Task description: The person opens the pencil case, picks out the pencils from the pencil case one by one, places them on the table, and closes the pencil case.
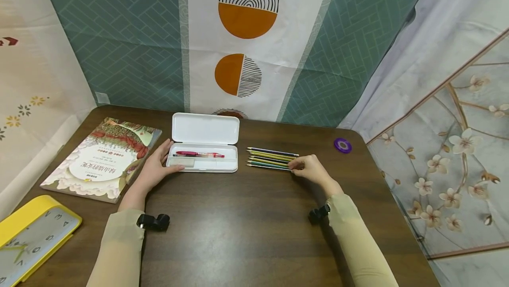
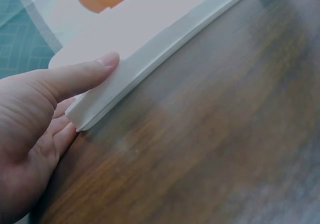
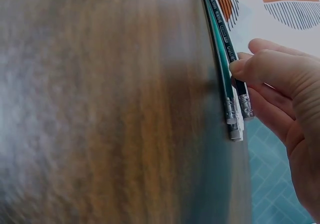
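Observation:
A white pencil case (image 1: 204,170) lies with its lid up at the back of the table. Inside are a red pen (image 1: 200,154) and a pale eraser (image 1: 182,162). My left hand (image 1: 157,165) holds the case's left end, thumb (image 2: 102,69) on the rim and the other fingers partly hidden behind the end. To the right of the case, several pencils (image 1: 272,154) lie side by side, tips pointing left. At their eraser ends, my right hand (image 1: 310,168) pinches a black pencil (image 3: 227,41) beside a green pencil (image 3: 220,48); its far fingers are partly hidden.
A picture book (image 1: 99,161) lies left of the case, with a yellow clock (image 1: 43,229) nearer the front. A purple round object (image 1: 343,145) sits at the back right of the brown table (image 1: 238,234). Hanging cloths (image 1: 139,57) border the back and sides.

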`<control>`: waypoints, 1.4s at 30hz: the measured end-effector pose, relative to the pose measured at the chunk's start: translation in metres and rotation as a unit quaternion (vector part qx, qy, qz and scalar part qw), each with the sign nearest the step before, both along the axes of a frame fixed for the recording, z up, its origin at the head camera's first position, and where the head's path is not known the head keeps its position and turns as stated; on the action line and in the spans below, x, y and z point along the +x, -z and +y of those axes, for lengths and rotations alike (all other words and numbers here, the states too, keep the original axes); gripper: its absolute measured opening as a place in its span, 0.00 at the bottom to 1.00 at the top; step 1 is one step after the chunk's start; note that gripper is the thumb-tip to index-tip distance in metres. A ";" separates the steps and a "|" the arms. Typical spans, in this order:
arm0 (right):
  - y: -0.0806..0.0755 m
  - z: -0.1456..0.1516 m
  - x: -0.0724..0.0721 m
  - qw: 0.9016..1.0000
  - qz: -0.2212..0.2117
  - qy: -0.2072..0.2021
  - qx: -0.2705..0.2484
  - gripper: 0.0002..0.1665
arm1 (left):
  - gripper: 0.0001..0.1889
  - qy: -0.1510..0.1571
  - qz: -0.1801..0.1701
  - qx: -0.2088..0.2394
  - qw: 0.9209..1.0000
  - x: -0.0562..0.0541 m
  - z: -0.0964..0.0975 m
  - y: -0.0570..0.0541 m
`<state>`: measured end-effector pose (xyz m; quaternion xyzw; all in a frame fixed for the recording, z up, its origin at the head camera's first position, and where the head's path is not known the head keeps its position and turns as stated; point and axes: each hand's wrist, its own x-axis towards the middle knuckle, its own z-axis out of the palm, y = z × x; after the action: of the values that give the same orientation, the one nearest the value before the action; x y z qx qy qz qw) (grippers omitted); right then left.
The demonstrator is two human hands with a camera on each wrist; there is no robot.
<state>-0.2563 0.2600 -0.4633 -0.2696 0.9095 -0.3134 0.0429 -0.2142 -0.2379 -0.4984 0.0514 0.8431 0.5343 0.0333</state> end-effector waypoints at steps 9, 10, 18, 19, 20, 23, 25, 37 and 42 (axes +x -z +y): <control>-0.003 0.003 0.001 0.999 0.014 -0.019 0.021 0.11 | 0.55 0.001 0.000 0.002 1.000 0.000 0.000 -0.001; -0.003 0.003 0.001 0.999 0.019 -0.025 0.026 0.10 | 0.55 0.001 0.001 0.001 1.000 0.000 0.000 -0.001; 0.000 0.001 0.001 0.998 0.037 -0.037 0.039 0.10 | 0.56 -0.001 0.002 -0.001 1.000 -0.001 -0.001 -0.001; 0.000 0.001 0.001 0.998 0.039 -0.036 0.042 0.10 | 0.56 -0.002 0.002 -0.001 1.000 -0.001 -0.001 -0.001; 0.000 0.000 0.001 0.998 0.041 -0.034 0.046 0.10 | 0.56 -0.002 0.003 -0.002 1.000 -0.001 -0.001 -0.001; 0.000 -0.001 0.001 0.997 0.049 -0.030 0.056 0.10 | 0.55 -0.003 0.006 0.000 1.000 0.000 -0.001 -0.001; 0.000 -0.001 0.001 0.996 0.054 -0.026 0.060 0.09 | 0.55 -0.003 0.006 0.002 1.000 0.000 0.000 0.000; -0.014 -0.016 -0.010 0.998 0.060 -0.003 0.005 0.07 | 0.55 -0.003 0.010 0.000 1.000 -0.001 0.000 0.002; -0.027 -0.043 -0.019 0.997 0.070 -0.011 -0.034 0.09 | 0.55 -0.003 0.011 0.000 1.000 0.000 0.001 0.002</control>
<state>-0.2755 0.2166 -0.4362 -0.3021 0.8961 -0.3240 -0.0270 -0.2139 -0.2370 -0.5002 0.0550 0.8435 0.5338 0.0226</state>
